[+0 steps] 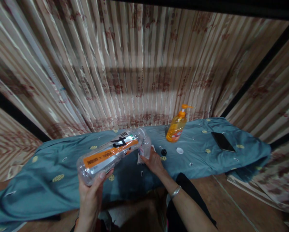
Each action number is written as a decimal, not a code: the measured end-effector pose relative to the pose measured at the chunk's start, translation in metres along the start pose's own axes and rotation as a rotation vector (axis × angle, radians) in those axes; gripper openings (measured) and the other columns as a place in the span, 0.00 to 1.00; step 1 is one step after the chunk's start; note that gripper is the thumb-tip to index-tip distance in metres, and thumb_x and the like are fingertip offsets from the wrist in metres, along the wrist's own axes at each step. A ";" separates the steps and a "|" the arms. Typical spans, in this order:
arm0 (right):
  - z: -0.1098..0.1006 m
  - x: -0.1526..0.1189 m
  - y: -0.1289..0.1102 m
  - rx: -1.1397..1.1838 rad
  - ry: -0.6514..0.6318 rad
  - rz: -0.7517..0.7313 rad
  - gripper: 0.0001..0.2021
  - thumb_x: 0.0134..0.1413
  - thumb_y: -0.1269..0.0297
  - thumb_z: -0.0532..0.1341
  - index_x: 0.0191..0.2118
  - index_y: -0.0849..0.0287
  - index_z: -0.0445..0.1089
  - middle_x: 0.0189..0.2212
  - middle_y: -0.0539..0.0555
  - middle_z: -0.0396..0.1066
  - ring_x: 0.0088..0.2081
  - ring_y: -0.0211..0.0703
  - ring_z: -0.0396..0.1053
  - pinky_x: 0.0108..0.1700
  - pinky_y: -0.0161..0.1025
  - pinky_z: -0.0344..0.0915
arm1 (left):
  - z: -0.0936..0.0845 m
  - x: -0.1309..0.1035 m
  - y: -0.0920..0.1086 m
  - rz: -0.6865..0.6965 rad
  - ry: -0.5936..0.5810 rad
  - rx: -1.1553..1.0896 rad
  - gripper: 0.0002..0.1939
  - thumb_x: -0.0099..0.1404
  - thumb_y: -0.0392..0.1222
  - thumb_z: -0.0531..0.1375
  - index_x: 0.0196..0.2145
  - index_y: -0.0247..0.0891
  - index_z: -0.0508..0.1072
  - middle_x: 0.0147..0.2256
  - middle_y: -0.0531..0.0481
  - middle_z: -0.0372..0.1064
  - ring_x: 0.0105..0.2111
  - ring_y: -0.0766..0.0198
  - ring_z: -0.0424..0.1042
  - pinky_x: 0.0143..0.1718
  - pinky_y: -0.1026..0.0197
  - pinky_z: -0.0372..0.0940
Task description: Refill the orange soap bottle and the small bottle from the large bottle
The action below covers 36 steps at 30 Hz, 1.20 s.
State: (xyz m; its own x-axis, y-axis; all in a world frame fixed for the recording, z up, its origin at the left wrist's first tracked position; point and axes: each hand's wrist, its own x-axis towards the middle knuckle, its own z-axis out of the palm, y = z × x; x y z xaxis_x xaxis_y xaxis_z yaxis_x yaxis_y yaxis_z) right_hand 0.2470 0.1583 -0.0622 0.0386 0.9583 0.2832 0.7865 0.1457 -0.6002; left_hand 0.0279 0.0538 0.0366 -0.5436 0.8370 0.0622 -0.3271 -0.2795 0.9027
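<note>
My left hand [92,188] is wrapped round the base of a large clear bottle [108,154] with an orange and silver label. The bottle is tilted, its neck pointing up and to the right. At its neck end is a small clear container [145,146], held in the closed fingers of my right hand [153,160]. The two vessels overlap, so whether their mouths touch is hidden. Just right of my right hand, a small black cap [164,152] and a white round lid [179,150] lie on the teal cloth.
A pump bottle [176,129] with orange liquid stands at the back of the teal cloth [127,183]. A dark phone [223,141] lies to the right. Patterned curtains [144,80] hang behind, with dark frame bars at both sides.
</note>
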 end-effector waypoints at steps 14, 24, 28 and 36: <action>-0.003 0.000 -0.004 -0.007 -0.059 0.042 0.28 0.59 0.62 0.68 0.61 0.69 0.65 0.48 0.69 0.80 0.51 0.58 0.80 0.53 0.44 0.74 | 0.012 0.001 0.007 -0.020 0.036 -0.037 0.33 0.42 0.46 0.79 0.48 0.45 0.79 0.44 0.48 0.78 0.45 0.51 0.77 0.42 0.48 0.78; -0.006 0.000 -0.008 -0.013 -0.060 0.058 0.29 0.59 0.63 0.69 0.62 0.68 0.65 0.48 0.70 0.80 0.50 0.59 0.81 0.52 0.45 0.75 | 0.003 0.002 0.002 -0.001 0.025 -0.014 0.34 0.46 0.44 0.78 0.51 0.45 0.77 0.48 0.47 0.78 0.45 0.53 0.78 0.43 0.49 0.78; -0.005 0.000 -0.007 -0.010 -0.055 0.053 0.26 0.59 0.63 0.69 0.60 0.68 0.66 0.47 0.68 0.81 0.49 0.58 0.81 0.51 0.44 0.75 | -0.001 0.001 -0.001 0.005 0.032 -0.025 0.34 0.47 0.43 0.79 0.51 0.44 0.76 0.46 0.47 0.78 0.43 0.55 0.78 0.41 0.52 0.78; -0.005 0.000 -0.006 0.012 -0.100 0.061 0.26 0.61 0.60 0.67 0.60 0.68 0.65 0.50 0.69 0.79 0.52 0.57 0.80 0.54 0.45 0.73 | 0.000 0.002 0.007 -0.030 0.013 -0.024 0.39 0.40 0.41 0.80 0.51 0.43 0.75 0.44 0.48 0.78 0.41 0.53 0.79 0.40 0.49 0.79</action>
State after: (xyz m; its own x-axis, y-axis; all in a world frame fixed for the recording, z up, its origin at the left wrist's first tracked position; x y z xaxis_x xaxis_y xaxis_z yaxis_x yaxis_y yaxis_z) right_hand 0.2457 0.1563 -0.0552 0.0241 0.9851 0.1702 0.7770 0.0886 -0.6232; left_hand 0.0241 0.0533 0.0433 -0.5429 0.8393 0.0294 -0.3616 -0.2653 0.8938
